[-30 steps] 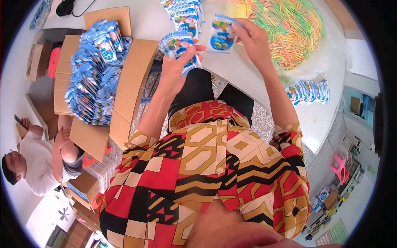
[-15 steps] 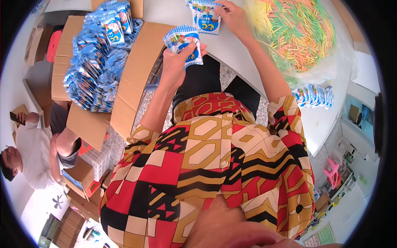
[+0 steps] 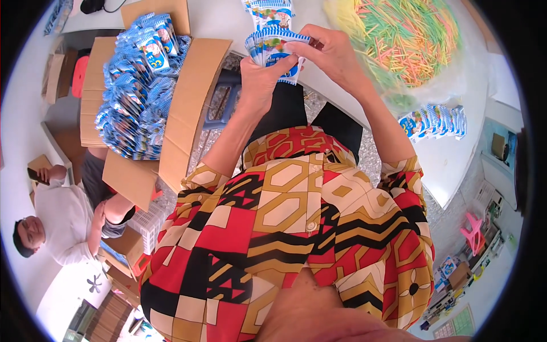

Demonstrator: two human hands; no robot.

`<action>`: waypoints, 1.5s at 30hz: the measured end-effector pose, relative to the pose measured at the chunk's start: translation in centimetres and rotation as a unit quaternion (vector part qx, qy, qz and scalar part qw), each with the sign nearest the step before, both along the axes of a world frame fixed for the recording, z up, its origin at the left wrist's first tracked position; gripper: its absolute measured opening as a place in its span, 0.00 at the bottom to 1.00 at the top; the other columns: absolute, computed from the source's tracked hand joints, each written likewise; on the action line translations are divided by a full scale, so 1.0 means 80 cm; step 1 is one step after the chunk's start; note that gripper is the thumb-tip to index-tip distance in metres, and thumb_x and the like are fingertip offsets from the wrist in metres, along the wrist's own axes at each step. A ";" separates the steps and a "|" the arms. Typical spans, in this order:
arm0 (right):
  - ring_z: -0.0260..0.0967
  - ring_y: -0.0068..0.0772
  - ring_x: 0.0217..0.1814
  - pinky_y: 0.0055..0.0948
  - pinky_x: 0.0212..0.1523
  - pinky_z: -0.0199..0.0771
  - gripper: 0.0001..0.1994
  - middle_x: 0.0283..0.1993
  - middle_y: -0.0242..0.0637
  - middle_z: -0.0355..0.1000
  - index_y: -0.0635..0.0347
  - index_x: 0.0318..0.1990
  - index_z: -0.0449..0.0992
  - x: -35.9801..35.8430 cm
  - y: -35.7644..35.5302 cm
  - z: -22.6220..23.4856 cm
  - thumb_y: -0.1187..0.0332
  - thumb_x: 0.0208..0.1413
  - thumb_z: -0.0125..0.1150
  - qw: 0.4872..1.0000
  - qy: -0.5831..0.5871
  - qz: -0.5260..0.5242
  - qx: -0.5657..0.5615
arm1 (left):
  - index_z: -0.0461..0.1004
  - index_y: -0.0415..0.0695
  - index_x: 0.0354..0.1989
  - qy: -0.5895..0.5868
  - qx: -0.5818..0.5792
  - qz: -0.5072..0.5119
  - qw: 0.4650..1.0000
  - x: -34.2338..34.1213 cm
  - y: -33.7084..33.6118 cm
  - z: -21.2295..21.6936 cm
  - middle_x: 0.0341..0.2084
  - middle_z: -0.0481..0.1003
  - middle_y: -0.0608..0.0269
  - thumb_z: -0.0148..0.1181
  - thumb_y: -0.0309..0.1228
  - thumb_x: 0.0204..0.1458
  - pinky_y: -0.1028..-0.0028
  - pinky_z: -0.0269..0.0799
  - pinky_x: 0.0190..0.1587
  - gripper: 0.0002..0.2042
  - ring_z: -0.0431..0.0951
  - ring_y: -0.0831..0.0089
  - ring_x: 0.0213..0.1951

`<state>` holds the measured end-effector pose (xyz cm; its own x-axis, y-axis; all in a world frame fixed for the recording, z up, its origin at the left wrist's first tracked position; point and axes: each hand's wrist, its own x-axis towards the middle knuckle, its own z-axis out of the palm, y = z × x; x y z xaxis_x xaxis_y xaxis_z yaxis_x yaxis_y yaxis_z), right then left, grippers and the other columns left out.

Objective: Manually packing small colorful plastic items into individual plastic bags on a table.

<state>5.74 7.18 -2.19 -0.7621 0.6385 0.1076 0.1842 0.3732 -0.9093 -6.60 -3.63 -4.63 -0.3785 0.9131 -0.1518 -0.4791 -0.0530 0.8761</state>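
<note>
My left hand [image 3: 260, 81] grips a small fanned bundle of blue-and-white plastic packets [image 3: 264, 44], its thumb lying across their front. My right hand [image 3: 337, 61] pinches the top right side of the same bundle between thumb and fingers. Just beyond, more of these packets [image 3: 272, 15] lie on the white table [image 3: 228, 17]. To the left, a cardboard box [image 3: 191, 105] with its flaps spread is heaped with the same kind of packet [image 3: 134, 91]. How many packets my hands hold cannot be made out.
A clear plastic bag [image 3: 364, 68] of thin pastel sticks [image 3: 407, 43] fills the table's right side. Near it lies a row of packets [image 3: 436, 121]. Another person [image 3: 65, 219] sits at the left, holding a phone [image 3: 37, 175]. A pink stool [image 3: 472, 232] stands at the right.
My right hand has left the packets on the table and come back to the bundle, now pinching it. My left hand has moved right with the bundle. The view has shifted slightly.
</note>
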 end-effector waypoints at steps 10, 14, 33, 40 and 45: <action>0.68 0.15 0.28 0.17 0.30 0.67 0.07 0.27 0.31 0.73 0.61 0.36 0.76 0.038 0.016 0.016 0.68 0.55 0.58 0.997 0.011 0.024 0.075 | 0.72 0.39 0.43 -0.005 -0.023 -0.074 0.997 -0.002 0.008 0.022 0.36 0.77 0.62 0.65 0.25 0.46 0.74 0.75 0.42 0.15 0.78 0.75 0.38; 0.67 0.14 0.27 0.17 0.30 0.67 0.08 0.28 0.29 0.73 0.60 0.36 0.76 0.049 0.023 0.029 0.66 0.54 0.59 0.997 0.023 0.029 0.073 | 0.72 0.38 0.43 0.036 0.001 -0.103 0.994 -0.003 0.011 0.026 0.36 0.77 0.60 0.66 0.24 0.45 0.74 0.75 0.42 0.15 0.78 0.75 0.38; 0.64 0.28 0.26 0.25 0.30 0.64 0.08 0.24 0.37 0.69 0.63 0.36 0.73 0.073 0.015 0.060 0.67 0.55 0.56 0.988 -0.050 0.022 0.146 | 0.71 0.37 0.45 0.035 -0.001 -0.146 0.989 0.014 0.015 0.042 0.38 0.77 0.59 0.66 0.23 0.44 0.73 0.75 0.43 0.18 0.78 0.74 0.39; 0.65 0.27 0.27 0.25 0.31 0.66 0.09 0.27 0.36 0.70 0.62 0.39 0.73 0.082 0.005 0.055 0.67 0.54 0.57 0.993 -0.040 -0.001 0.110 | 0.71 0.37 0.44 0.079 0.015 -0.125 0.989 0.021 0.017 0.038 0.37 0.77 0.58 0.65 0.21 0.44 0.72 0.75 0.43 0.17 0.78 0.74 0.38; 0.67 0.24 0.31 0.22 0.33 0.68 0.10 0.34 0.32 0.73 0.58 0.41 0.75 0.087 -0.008 0.074 0.70 0.50 0.62 0.992 -0.044 -0.048 0.108 | 0.71 0.36 0.43 0.033 0.014 -0.080 0.996 0.029 0.019 0.030 0.36 0.77 0.58 0.65 0.20 0.43 0.73 0.75 0.42 0.16 0.79 0.73 0.36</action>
<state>12.72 6.53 3.71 -0.7114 0.6780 0.1851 0.3038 0.5342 -0.7889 -4.27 -2.14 -2.22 -0.2369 0.9658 -0.1051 -0.4249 -0.0058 0.9052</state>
